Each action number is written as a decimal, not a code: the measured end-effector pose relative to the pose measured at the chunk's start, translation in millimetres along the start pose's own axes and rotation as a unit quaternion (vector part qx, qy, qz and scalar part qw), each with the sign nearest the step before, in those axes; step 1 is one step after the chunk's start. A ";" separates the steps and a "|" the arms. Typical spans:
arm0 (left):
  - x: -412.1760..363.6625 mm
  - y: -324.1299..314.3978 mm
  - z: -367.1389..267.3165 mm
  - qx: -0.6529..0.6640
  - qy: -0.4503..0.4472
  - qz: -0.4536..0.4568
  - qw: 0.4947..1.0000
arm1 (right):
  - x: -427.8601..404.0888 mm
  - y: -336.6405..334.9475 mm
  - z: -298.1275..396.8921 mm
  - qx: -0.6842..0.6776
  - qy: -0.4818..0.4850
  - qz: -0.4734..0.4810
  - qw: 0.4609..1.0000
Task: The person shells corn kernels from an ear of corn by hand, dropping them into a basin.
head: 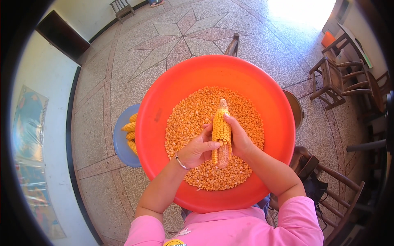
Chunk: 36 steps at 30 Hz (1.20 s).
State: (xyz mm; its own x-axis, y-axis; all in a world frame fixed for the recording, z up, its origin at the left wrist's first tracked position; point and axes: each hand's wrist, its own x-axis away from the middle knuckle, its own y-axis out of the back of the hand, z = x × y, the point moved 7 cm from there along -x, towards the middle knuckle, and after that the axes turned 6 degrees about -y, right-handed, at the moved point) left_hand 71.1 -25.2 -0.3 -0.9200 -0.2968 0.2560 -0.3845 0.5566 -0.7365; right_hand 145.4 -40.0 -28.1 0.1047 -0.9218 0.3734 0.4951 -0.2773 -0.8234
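Observation:
Both of my hands are on one ear of dried corn [221, 124], held over a wide red plastic basin [157, 98]. My left hand [200, 147] grips the ear's left side, its thumb lying on the kernels by a stripped strip. My right hand [240, 133] holds the right side, thumb near the upper part. Bare cob shows at the far tip and along the lower middle; yellow kernels cover the rest that I can see. Below the hands, loose corn kernels [197, 113] spread over the basin's floor. The fingers behind the ear are mostly hidden.
Left of the basin, a blue bowl [120, 144] holds several corn ears [130, 126], partly hidden by the rim. A brown round container [294, 107] shows at the right. Wooden chairs [331, 77] stand farther right, and another chair [341, 184] is close at my right side.

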 end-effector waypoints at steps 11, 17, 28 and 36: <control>1.6 13.1 17.4 -0.086 0.022 -0.065 0.994 | 2.6 -1.0 1.1 0.141 0.081 -0.069 0.984; 0.4 11.5 15.9 -0.054 0.009 -0.030 0.998 | -0.8 5.1 -7.4 0.008 0.004 -0.059 0.998; -1.1 8.9 14.5 0.022 0.020 -0.016 0.999 | 2.0 7.9 -5.6 0.018 -0.006 -0.084 0.996; -1.0 11.9 15.9 -0.105 -0.006 -0.043 0.993 | -1.6 7.1 -3.3 0.061 0.055 -0.085 0.993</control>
State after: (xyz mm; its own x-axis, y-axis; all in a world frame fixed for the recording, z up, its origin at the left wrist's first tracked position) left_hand 68.7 -30.6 -19.3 -0.8828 -0.3583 0.3040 -0.4698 0.6786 -0.5646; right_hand 145.9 -41.4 -35.9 -0.0806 -0.8904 0.4480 0.5998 -0.4023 -0.6916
